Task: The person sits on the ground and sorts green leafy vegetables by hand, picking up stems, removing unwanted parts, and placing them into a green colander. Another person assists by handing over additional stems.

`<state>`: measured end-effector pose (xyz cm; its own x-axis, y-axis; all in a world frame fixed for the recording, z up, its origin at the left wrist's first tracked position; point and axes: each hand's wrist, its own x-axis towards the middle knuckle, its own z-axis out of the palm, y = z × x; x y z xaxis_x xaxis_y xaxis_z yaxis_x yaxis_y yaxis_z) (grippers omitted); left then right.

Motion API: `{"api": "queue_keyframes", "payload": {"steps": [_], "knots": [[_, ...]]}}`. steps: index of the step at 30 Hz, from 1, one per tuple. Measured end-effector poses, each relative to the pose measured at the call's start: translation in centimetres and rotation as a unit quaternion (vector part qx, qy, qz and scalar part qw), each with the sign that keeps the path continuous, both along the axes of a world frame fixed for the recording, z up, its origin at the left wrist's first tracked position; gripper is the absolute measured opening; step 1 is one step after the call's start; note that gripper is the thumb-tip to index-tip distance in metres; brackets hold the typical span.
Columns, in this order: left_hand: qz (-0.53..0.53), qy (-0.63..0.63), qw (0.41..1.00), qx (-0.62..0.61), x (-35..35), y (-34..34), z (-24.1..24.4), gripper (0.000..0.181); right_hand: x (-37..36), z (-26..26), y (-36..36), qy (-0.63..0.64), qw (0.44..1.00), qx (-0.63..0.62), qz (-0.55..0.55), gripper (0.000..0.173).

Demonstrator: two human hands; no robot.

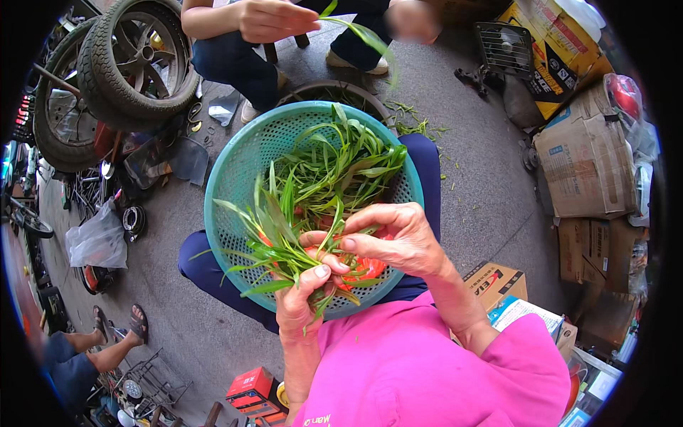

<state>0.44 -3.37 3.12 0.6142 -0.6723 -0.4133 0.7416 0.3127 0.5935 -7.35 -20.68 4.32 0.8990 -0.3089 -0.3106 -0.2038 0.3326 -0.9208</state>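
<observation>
A turquoise perforated plastic basket [229,155] rests on my lap, with a heap of leafy greens [341,165], apparently water spinach, in it. My left hand [307,291] grips a bunch of the same greens [283,243] above the basket's near side, thumb across the stems. Just right of it, my right hand [408,243] pinches a leafy stem [336,229] between thumb and fingers. Beneath both hands lies a red plastic bag [365,269], partly hidden by leaves and fingers.
Opposite me, a seated person's hand [275,21] holds a green stem. A round basin [368,99] stands beyond my basket, with scraps [411,120] beside it. Motorcycle wheels [144,58] are at left, cardboard boxes [584,160] at right. A sandalled person's legs [101,352] show lower left.
</observation>
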Motion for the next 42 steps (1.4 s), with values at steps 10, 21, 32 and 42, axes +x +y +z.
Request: {"api": "queue_keyframes", "payload": {"steps": [10, 21, 32, 42], "knots": [[0.014, 0.275, 0.938, -0.211, 0.5, 1.7, -3.6, 0.031, 3.4, -2.2, -1.1, -0.075, 0.769, -0.599, -0.211, 0.007], [0.065, 0.204, 0.922, -0.322, 2.4, 1.6, -3.5, 0.029, -7.1, -4.5, -9.2, 0.214, 0.642, -0.701, -0.226, 0.031], [0.135, 0.159, 0.933, -0.293, 3.3, 3.0, -3.4, 0.036, -2.4, -3.0, -4.9, 0.054, 0.779, -0.6, -0.172, 0.012], [0.154, 0.174, 0.926, -0.296, 2.7, 3.6, -3.6, 0.033, 2.2, -11.6, 0.0, 0.155, 0.736, -0.656, 0.066, 0.029]]}}
